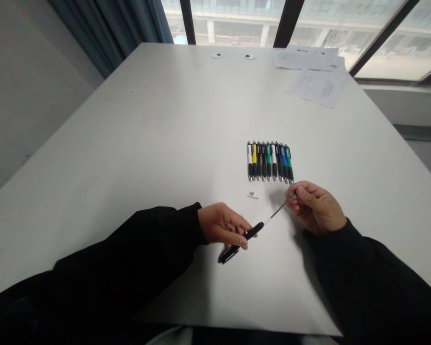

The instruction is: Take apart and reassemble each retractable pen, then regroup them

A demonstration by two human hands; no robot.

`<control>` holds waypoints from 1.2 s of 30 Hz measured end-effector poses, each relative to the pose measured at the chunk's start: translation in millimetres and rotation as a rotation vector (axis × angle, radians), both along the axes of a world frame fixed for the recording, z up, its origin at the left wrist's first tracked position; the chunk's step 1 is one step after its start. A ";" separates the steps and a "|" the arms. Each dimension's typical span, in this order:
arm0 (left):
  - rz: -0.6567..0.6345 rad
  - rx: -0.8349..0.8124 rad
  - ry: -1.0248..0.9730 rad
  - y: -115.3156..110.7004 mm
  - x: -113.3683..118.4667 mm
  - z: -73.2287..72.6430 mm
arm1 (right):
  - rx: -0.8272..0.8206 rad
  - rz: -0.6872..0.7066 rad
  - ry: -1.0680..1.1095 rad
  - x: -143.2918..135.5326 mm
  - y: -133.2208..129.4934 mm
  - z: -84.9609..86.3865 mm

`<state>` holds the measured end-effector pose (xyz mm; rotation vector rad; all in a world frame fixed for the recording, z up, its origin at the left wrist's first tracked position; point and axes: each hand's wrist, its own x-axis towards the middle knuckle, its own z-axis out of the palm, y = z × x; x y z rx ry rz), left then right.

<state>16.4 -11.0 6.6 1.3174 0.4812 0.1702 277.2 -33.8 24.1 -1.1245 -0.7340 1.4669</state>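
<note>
My left hand is closed round a black pen barrel, whose clip end points down and to the left. From the barrel's open upper end a thin refill sticks out towards the right. My right hand pinches the far end of that refill between thumb and fingers. Beyond my hands, several pens with white, yellow, black, green and blue barrels lie side by side in a row. Small metal parts rest on the table between the row and my left hand.
The white table reaches to the windows. Printed papers lie at its back right, and two small white oval pieces sit along the back edge. A dark curtain hangs at the back left.
</note>
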 end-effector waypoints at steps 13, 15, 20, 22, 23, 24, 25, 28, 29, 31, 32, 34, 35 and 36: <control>-0.057 0.146 -0.040 2.4 0.3 4.5 | -0.033 0.053 -0.004 -4.1 -2.1 1.6; -0.049 0.143 -0.043 2.3 0.4 4.1 | -0.019 0.035 -0.015 -4.8 -2.0 0.8; -0.028 0.101 -0.035 1.7 0.6 2.4 | 0.022 -0.012 -0.019 -6.3 -2.2 2.0; -0.016 0.089 -0.033 1.5 0.8 2.4 | 0.022 -0.017 -0.008 -6.4 -1.9 2.5; -0.011 0.087 -0.032 1.4 0.9 2.7 | 0.018 -0.017 -0.006 -6.4 -1.7 2.7; -0.006 0.084 -0.032 1.2 1.1 3.1 | 0.012 -0.017 -0.009 -6.4 -1.6 2.7; -0.002 0.078 -0.032 1.1 1.3 3.5 | 0.007 -0.018 -0.014 -6.3 -1.5 2.7; 0.018 0.028 -0.014 0.4 2.5 5.0 | 0.007 -0.014 -0.044 -6.9 -2.4 2.8; 0.032 0.002 0.000 0.2 3.1 5.3 | 0.014 -0.004 -0.057 -7.6 -3.1 2.7; 0.069 -0.047 0.025 -0.3 4.4 5.8 | 0.034 0.034 -0.084 -10.3 -5.3 2.1; 0.083 -0.063 0.034 -0.4 5.1 5.8 | 0.046 0.059 -0.097 -12.3 -6.8 1.5; 0.091 -0.078 0.036 -0.7 6.1 5.5 | 0.073 0.121 -0.127 -17.1 -10.1 -0.6; 0.088 -0.079 0.030 -0.7 6.5 5.3 | 0.089 0.157 -0.146 -19.6 -11.8 -1.9; 0.084 -0.077 0.023 -0.7 6.8 5.0 | 0.104 0.194 -0.169 -21.7 -13.5 -3.4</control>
